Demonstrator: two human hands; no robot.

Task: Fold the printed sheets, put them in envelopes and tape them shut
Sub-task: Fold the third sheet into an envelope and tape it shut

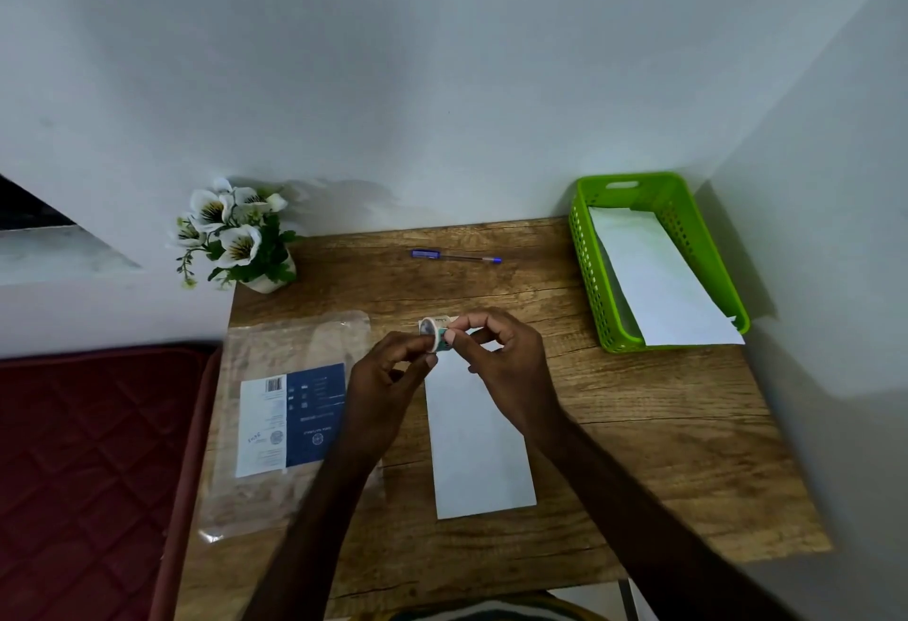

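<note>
Head view shows the left hand point(393, 365) and right hand point(501, 355), fingers pinching a tape roll point(435, 333) above the 12 o'clock end of the white envelope point(479, 443) mid-bench, probably to peel a sealing strip.

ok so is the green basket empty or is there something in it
Not empty. The green basket holds a white envelope or sheet, lying flat with its near end sticking out over the rim.
</note>
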